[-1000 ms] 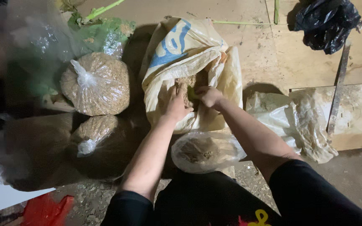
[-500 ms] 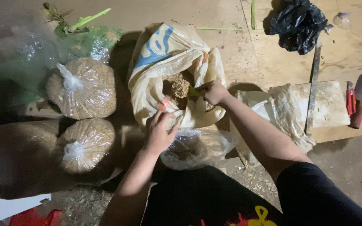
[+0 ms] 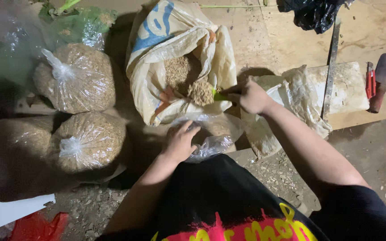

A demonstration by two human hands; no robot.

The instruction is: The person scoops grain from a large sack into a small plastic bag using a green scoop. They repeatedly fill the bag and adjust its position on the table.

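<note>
right hand: my right hand (image 3: 252, 96) has its fingers clenched around a green scoop (image 3: 220, 96), only the handle bit shows, and it's heaped with tan, chaffy grain stuff

left hand: my left hand (image 3: 180, 143) has its fingers spread flat on the rim of a small clear bag (image 3: 215, 134), pressing it open rather than gripping anything hard

small clear bag: one of these, thin crinkly plastic, partly filled, sitting on the floor right in front of me, just below the sack's mouth

sack: one big woven sack (image 3: 182, 58), cream with blue and orange print, floppy, mouth open, same husky brown grain inside; the loaded scoop is over its opening

tied bags: two round ones I can count for sure, upper (image 3: 76, 76) and lower (image 3: 88, 140), clear plastic knotted on top, packed tight and lumpy; more dim bags sit left of them, can't count those

right side: one crumpled cloudy plastic sheet (image 3: 304, 96) lying on a flat wooden board (image 3: 349, 87), one long metal strip (image 3: 331, 53), one red-handled tool (image 3: 371, 82), one black plastic bag (image 3: 316, 13) up top

floor: gritty, scattered with husk bits
</note>
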